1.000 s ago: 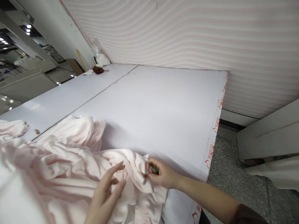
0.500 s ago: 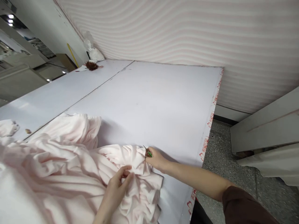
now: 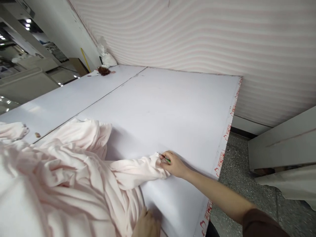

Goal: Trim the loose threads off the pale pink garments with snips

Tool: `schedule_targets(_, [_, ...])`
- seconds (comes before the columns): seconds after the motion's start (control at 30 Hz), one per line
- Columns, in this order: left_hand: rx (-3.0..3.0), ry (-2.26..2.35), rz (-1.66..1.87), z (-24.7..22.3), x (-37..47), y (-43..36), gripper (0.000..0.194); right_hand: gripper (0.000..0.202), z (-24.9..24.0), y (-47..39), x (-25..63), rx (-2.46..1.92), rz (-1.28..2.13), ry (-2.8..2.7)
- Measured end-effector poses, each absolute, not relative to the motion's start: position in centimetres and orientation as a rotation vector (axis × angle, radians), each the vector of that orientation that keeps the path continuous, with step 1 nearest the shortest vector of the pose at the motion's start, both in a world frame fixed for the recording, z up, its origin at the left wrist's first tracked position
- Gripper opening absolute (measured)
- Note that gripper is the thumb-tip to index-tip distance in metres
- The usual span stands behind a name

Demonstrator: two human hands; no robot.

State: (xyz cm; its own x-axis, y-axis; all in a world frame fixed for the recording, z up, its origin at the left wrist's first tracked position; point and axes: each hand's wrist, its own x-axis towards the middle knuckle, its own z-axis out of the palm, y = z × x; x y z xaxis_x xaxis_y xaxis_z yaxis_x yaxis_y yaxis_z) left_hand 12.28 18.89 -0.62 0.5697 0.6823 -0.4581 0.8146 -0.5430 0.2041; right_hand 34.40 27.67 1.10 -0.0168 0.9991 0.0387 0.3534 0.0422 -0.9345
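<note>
Pale pink soft fabric [image 3: 81, 184] lies heaped in folds over the left and front of the white table. One narrow part of it stretches right to my right hand [image 3: 175, 164], which is closed on its end. That same hand also holds a small pair of thread snips [image 3: 168, 160] with a green handle, their thin dark blades pointing up and left. My left hand [image 3: 146, 225] is low at the bottom edge of the view, fingers curled together at the fabric's edge. Its fingertips are partly hidden.
The white table [image 3: 177, 102] has a seam across it and red-printed tape [image 3: 221, 158] along its right edge. A brown tangled bundle [image 3: 104, 70] and a white plastic bag [image 3: 108, 60] sit at the far end. Striped sheeting [image 3: 197, 36] hangs behind.
My left hand has moved down and toward me, away from the right hand. The bunched fabric between them has been drawn out, baring table. My right hand has shifted slightly right, keeping the snips.
</note>
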Motion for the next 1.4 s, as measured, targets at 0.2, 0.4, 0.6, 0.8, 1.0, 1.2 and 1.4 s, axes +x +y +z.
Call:
schedule_targets(0.2, [2.4, 1.069, -0.476, 2.4, 16.4, 21.3, 0.026, 0.011, 1.5, 27.9, 34.1, -1.475, 0.942, -1.427])
schedule_targets(0.4, [1.9, 1.39, 0.998, 1.8, 15.3, 23.1, 0.026, 0.007, 2.2, 26.7, 33.3, -1.283, 1.004, -1.474])
schedule_targets(0.6, [2.148, 1.361, 1.09, 1.4, 14.8, 25.7, 0.015, 0.008, 1.8, 24.0, 32.7, -1.171, 0.938, -1.532])
schedule_targets(0.8, [2.527, 1.195, 1.297, 0.8, 14.1, 25.0, 0.025, 0.028, 1.7, 24.0, 32.7, -1.237, 0.744, -1.674])
schedule_targets(1.0, [2.58, 1.07, 1.352, 1.2, 14.1, 24.4, 0.03, 0.018, 3.4, 23.2, 34.2, -1.355, 0.963, -1.767])
schedule_targets(1.2, [2.66, 1.07, 1.406, 1.6, 13.9, 24.4, 0.026, 0.017, 4.0, 22.4, 34.7, -1.379, 0.845, -1.849])
schedule_targets(1.4, [2.38, 1.1, 1.356, 1.2, 13.7, 24.5, 0.013, 0.027, 3.4, 23.3, 33.7, -1.441, 0.884, -1.847])
